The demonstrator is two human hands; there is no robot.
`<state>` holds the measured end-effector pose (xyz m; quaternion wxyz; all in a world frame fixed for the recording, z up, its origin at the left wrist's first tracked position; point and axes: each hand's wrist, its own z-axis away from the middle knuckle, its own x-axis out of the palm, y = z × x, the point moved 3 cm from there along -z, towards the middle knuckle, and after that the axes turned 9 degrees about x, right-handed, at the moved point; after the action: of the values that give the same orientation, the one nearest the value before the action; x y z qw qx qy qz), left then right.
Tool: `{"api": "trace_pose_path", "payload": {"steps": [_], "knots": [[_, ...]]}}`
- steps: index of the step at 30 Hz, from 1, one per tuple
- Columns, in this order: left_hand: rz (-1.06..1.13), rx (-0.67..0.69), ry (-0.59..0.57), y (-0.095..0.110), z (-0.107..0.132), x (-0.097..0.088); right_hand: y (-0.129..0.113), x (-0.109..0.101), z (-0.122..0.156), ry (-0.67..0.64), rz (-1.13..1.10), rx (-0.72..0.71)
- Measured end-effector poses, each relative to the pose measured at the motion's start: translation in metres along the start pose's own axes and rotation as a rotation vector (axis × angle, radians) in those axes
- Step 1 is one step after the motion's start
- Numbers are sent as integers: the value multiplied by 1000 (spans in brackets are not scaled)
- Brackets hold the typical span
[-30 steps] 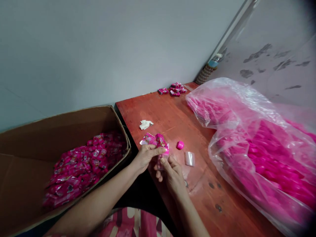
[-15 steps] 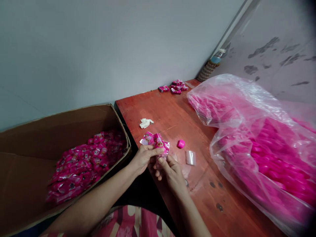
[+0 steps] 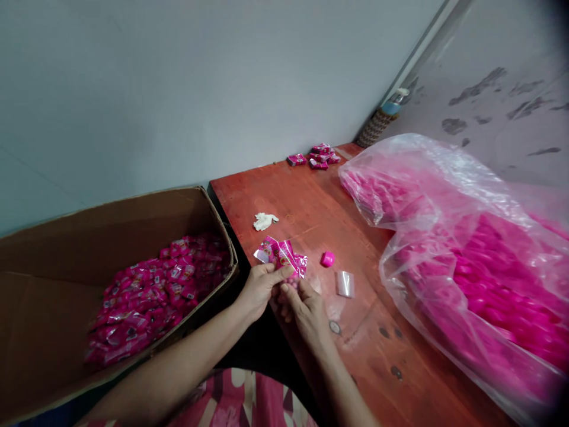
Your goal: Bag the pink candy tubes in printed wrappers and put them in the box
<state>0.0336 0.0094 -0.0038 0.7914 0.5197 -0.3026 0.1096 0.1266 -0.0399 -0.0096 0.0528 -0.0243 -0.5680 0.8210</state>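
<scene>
Over the near left edge of the red-brown table [image 3: 311,207], both of my hands are closed together on a shiny pink printed wrapper [image 3: 284,254]. My left hand [image 3: 261,287] pinches it from the left, thumb on top. My right hand [image 3: 306,305] grips its lower end from the right; small pinkish round shapes show between the fingertips, too small to name. Just right of the hands lie a small bright pink plastic piece [image 3: 328,259] and a clear plastic wrap piece [image 3: 345,284]. A crumpled white scrap [image 3: 265,221] rests beyond the wrapper.
A cardboard box [image 3: 217,222] at left holds a heap of pink wrapped packets [image 3: 146,293]. Pink packets [image 3: 320,155] sit by the wall. A large clear bag [image 3: 413,279] of pink plastic pieces covers the table's right side. A bottle [image 3: 382,118] stands in the far corner.
The wrapper has tilted slightly between my fingers, and my fingertips have drawn a little closer together. The view has shifted slightly; the things on the table lie as before.
</scene>
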Motion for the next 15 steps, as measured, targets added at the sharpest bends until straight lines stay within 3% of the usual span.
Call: {"api": "trace_pose_path", "payload": {"steps": [3,7,10,12,15], "knots": [[2,-7,-2,0,1,0,0,-1,1,36,37,-17],[-18,-92,-181,3,5,4,1,2,2,-137,-213,63],[-45,-117,-241,5,6,3,2,3,2,-139,-282,86],[-81,-74,-170,8,5,-1,2,4,2,-115,-263,75],[-114,42,47,12,2,-7,3,6,2,-141,-324,63]]}}
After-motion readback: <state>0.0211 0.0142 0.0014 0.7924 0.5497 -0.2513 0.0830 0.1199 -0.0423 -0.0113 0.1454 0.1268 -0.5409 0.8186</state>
